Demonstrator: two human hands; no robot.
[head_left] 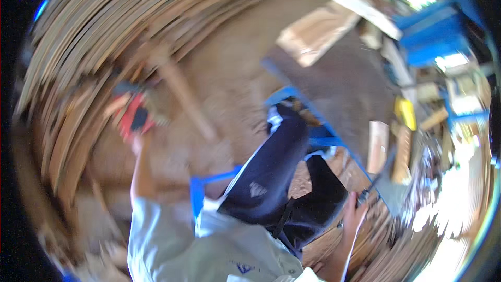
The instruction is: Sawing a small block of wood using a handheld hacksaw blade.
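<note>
My left arm stretches out to the left, and my left hand [136, 143] meets the near edge of a red-and-black object [136, 117]. Motion blur smears this object, so its kind is unclear, and the fingers of that hand are hidden or blurred. To the right of my knees, my right hand [354, 213] is beside a blue-edged dark table [339, 78]. Its fingers look apart, close to a small black piece [364, 196] at the table's edge. I cannot make out anything held in it.
Long stacked boards [99, 26] fill the far left. A narrow wooden strip [185, 96] slants over the brown ground. Wood blocks [315, 31] lie on the table, with a yellow object [405, 113] at its right. A blue frame [197, 193] shows beside my legs.
</note>
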